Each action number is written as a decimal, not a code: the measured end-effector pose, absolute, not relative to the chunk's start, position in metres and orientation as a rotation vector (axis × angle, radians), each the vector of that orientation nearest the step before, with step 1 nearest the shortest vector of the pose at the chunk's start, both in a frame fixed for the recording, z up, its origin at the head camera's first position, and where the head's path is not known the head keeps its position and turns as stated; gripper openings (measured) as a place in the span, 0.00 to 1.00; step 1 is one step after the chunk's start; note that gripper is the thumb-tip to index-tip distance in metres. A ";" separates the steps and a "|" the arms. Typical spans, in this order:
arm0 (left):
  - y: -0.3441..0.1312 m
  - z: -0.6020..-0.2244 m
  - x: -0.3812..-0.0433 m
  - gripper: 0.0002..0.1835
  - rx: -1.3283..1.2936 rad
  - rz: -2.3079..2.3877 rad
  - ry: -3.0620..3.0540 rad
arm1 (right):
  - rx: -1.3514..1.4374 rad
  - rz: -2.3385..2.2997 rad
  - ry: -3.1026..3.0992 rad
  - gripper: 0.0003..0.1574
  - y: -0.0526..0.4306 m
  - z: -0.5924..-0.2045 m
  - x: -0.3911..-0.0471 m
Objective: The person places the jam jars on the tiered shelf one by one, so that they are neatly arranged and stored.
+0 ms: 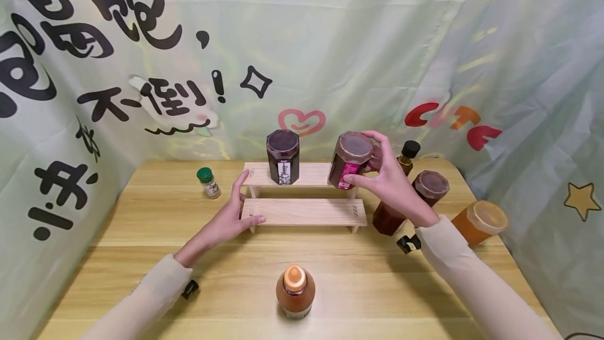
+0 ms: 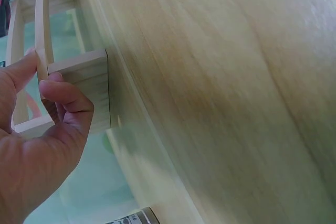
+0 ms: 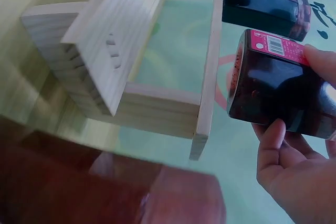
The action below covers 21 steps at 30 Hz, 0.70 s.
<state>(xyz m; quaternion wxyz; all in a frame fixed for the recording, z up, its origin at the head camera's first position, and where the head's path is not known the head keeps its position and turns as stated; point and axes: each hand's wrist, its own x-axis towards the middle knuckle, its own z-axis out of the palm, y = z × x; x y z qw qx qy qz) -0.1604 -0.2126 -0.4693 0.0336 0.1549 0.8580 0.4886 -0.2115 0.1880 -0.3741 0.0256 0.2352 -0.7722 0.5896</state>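
My right hand [image 1: 384, 174] grips a dark faceted jar [image 3: 278, 87] with a pink label, thumb on one side and fingers on the other. In the right wrist view a small gap shows between the jar's base and the upper board of a two-step wooden rack [image 1: 304, 211]. At the rack's left end, my left hand [image 1: 231, 216] holds the lower board, its thumb and curled fingers on either side of it in the left wrist view. Another dark jar [image 1: 283, 157] with a white and purple label stands upright on the upper board.
Right of the rack stand a dark bottle with a black cap [image 1: 411, 149], a dark-red jar [image 1: 431, 185] and an orange jar [image 1: 481, 222]. A green-capped shaker [image 1: 208, 182] is at the left. An orange-capped bottle [image 1: 295, 293] stands in front. A printed curtain [image 1: 358, 56] surrounds the table.
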 end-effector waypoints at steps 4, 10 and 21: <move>-0.212 -0.469 -0.160 0.67 0.464 1.499 2.639 | 0.737 1.934 -2.382 0.63 0.178 -0.374 -0.220; -0.211 -0.468 -0.160 0.67 0.465 1.513 2.636 | 0.702 2.010 -2.421 0.64 0.167 -0.374 -0.227; -0.210 -0.467 -0.159 0.68 0.478 1.546 2.628 | 0.738 1.931 -2.499 0.62 0.160 -0.372 -0.232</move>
